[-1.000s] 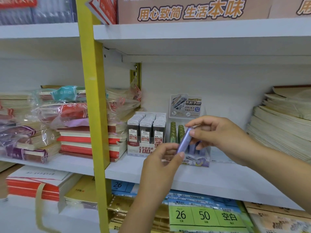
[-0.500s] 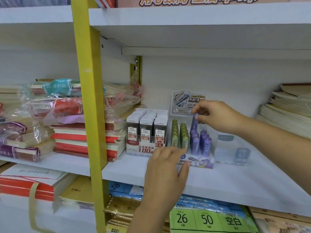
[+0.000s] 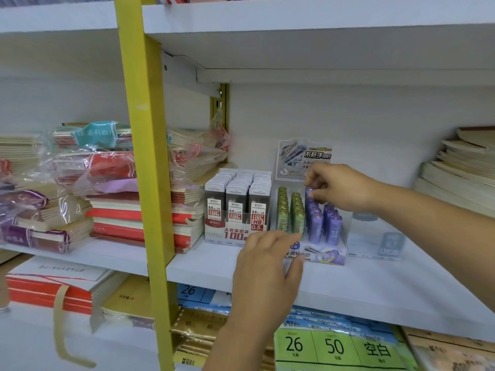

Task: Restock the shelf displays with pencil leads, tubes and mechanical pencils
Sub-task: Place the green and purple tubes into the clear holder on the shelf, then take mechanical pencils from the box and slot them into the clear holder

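Purple tube (image 3: 308, 198) pinched by right hand (image 3: 340, 188), left hand (image 3: 267, 266) below

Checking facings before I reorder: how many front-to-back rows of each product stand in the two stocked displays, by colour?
Grey lead cases: 3 rows
Green tubes: 2 rows
Purple tubes: 2 rows
Total: 7 rows

On your shelf (image 3: 375, 285) the tube display (image 3: 321, 254) stands mid-board. Lead-case box (image 3: 235, 210) just beside it on its left, clear stand (image 3: 375, 236) just beside it on its right. Notebook stack (image 3: 187, 223) lies left of the box, running behind the upright post (image 3: 144, 156). Paper stack (image 3: 460, 178) far right, well apart. Your right hand (image 3: 340, 188) is over the display's back row, on the rear tube (image 3: 309, 195); your left hand (image 3: 267, 271) is before its front edge.
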`<state>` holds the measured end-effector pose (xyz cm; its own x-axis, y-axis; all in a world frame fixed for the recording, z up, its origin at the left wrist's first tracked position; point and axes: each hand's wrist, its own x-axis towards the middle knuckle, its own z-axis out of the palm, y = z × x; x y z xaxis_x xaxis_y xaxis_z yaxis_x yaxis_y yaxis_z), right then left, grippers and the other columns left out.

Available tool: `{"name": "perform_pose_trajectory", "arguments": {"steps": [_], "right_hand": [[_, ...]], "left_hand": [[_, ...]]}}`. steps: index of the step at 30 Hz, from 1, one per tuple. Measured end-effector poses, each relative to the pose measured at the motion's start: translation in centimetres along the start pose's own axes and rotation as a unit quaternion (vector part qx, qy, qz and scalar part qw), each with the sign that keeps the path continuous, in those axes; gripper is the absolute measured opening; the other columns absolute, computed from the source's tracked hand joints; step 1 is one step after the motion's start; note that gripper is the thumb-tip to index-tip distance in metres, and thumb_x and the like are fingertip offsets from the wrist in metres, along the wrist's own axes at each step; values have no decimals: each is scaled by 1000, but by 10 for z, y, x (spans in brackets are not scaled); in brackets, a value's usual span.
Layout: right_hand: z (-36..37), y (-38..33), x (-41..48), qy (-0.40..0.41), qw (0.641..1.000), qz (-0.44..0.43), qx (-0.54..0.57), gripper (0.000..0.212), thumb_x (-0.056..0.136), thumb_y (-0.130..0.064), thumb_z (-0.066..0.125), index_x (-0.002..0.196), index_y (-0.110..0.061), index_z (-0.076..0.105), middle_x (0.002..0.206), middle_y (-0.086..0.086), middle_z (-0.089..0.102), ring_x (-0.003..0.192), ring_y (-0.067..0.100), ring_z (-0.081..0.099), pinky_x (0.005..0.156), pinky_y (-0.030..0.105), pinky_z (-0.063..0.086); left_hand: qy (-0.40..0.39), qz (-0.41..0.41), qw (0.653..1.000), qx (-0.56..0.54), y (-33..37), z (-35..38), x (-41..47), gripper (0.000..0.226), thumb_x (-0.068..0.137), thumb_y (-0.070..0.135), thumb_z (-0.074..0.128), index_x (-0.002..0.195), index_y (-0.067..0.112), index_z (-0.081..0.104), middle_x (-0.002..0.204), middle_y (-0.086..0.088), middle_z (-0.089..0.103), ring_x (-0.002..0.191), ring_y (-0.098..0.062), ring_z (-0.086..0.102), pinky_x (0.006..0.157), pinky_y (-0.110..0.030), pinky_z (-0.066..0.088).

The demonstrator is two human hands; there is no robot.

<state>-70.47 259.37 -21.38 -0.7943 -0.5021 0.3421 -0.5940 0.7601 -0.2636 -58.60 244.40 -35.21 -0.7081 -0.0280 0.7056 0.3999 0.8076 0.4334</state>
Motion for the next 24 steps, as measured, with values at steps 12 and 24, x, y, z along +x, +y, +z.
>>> {"name": "perform_pose_trajectory", "arguments": {"steps": [12, 24], "right_hand": [[-8, -2, -15, 84, 991, -56, -81, 24, 97, -16, 53, 115, -15, 69, 113, 0, 67, 101, 13, 58, 85, 15, 38], [161, 5, -242, -111, 945, 93, 292, 23, 93, -17, 60, 99, -38, 65, 84, -6, 69, 75, 10, 65, 67, 22, 50]], "left_hand": [[33, 6, 999, -32, 4, -2, -5, 37, 97, 34, 56, 134, 39, 57, 126, 29, 50, 117, 16, 28, 100, -4, 19], [-294, -51, 953, 49, -29, 15, -199, 39, 98, 31, 50, 136, 26, 53, 132, 3, 55, 123, -16, 46, 99, -34, 45]]}}
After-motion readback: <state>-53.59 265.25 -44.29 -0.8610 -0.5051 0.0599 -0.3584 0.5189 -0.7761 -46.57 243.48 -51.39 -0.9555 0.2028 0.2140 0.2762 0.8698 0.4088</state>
